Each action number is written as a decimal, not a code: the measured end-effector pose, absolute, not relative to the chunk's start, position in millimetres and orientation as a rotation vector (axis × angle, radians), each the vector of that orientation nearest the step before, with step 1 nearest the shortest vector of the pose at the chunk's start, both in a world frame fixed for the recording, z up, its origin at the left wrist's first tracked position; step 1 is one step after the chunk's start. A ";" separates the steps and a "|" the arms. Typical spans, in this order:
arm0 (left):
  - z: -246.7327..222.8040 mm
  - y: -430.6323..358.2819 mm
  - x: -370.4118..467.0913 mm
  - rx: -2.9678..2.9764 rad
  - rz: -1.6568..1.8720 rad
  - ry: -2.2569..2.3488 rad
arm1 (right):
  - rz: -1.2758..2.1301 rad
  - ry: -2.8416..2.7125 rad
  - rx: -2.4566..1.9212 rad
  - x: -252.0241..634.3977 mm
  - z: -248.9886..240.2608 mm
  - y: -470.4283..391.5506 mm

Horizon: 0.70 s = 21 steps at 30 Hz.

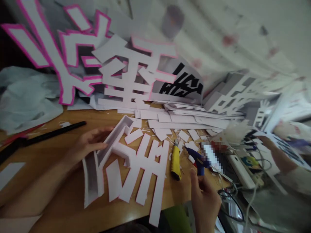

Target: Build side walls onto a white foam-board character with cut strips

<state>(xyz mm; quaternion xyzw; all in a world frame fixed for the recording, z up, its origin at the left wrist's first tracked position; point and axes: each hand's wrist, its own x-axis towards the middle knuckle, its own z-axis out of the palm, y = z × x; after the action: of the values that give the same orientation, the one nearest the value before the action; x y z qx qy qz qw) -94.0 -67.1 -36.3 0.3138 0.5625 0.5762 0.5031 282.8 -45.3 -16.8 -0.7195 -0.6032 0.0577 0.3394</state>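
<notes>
There we were: my left hand [91, 145] had closed on the raised wall of the white character [136, 161], thumb over the rim, and the piece spread out to that hand's right across the wooden counter [70, 194]. Its tall walls stood on the side nearest the left hand; the far strokes lay flat, one running past the counter's near edge.

Over to my right hand [205, 197]: fingers curled in, narrow, right below the handle of the blue glue gun [198, 157]. Whether they actually had hold of it, I couldn't tell! The gun's nozzle pointed away to the left. Just left of it, apart from both hands, lay the yellow cutter [175, 163].

Beyond the left hand, to its left, a black rod [57, 132] stretched across the wood. Farther past that hand rose a big pink-edged character [66, 76], and to the right of that, a stack of white strips [191, 111]. White scraps [161, 133] littered the counter between strips and cutter.
</notes>
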 end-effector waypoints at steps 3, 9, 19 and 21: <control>-36.7 -68.8 -92.4 0.778 1.391 1.447 | -0.197 -1.519 -1.882 312.8 -27.3 -26.0; -18.5 -75.4 -94.2 0.968 1.283 1.516 | -0.206 -1.654 -2.010 353.3 -55.7 14.6; -5.7 -67.5 -79.3 1.450 0.993 1.705 | 0.135 -1.602 -1.671 337.8 -28.7 6.0; -6.0 -65.8 -79.6 1.423 0.957 1.697 | 0.330 -1.476 -1.682 336.1 -16.7 -9.1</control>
<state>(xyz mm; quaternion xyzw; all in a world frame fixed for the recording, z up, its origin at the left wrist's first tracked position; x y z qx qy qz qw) -79.6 -65.8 -6.0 0.5511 0.6573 0.3707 0.3561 336.1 -9.1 -16.7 -0.6729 -0.5904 0.1318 0.4257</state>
